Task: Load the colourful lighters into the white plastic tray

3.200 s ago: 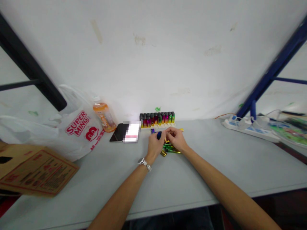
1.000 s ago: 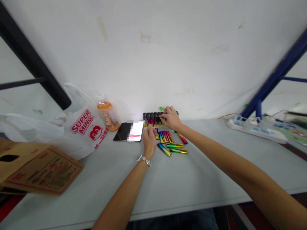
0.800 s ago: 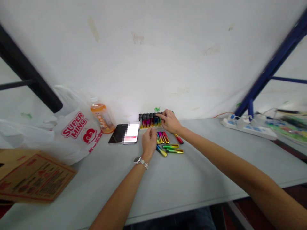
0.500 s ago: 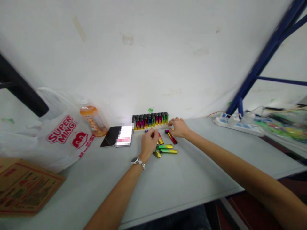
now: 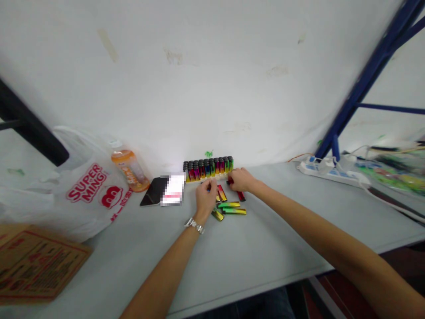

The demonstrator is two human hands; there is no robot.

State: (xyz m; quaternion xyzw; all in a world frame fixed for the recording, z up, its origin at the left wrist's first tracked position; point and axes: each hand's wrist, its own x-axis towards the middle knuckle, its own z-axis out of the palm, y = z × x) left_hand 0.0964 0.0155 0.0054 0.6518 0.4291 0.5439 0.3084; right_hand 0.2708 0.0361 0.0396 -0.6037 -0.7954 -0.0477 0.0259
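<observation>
Rows of shiny multicoloured lighters point(image 5: 207, 168) stand upright in a pale tray point(image 5: 217, 176) against the wall. My left hand point(image 5: 206, 197) is just in front of the tray, fingers pinched round a bluish lighter point(image 5: 209, 188) that is mostly hidden. At the tray's right end, the curled fingers of my right hand point(image 5: 242, 180) close over a dark red lighter point(image 5: 241, 196), whose lower end sticks out below them. Between the hands lie red-and-yellow lighters point(image 5: 222, 193). Nearer me are green-and-yellow lighters point(image 5: 234, 212), lying flat on the table.
Left of the tray is a dark phone or tablet point(image 5: 154, 191) with a blurred bright part. Further left stand an orange drink bottle point(image 5: 131, 170), a white plastic bag point(image 5: 83, 199) and a cardboard box point(image 5: 43, 266). A power strip point(image 5: 332, 172) lies at the right by a blue metal frame point(image 5: 352, 93).
My right hand has moved slightly left and down from beside the tray onto the dark red lighter, and its fingers have curled in. My left hand has stayed almost in place.
</observation>
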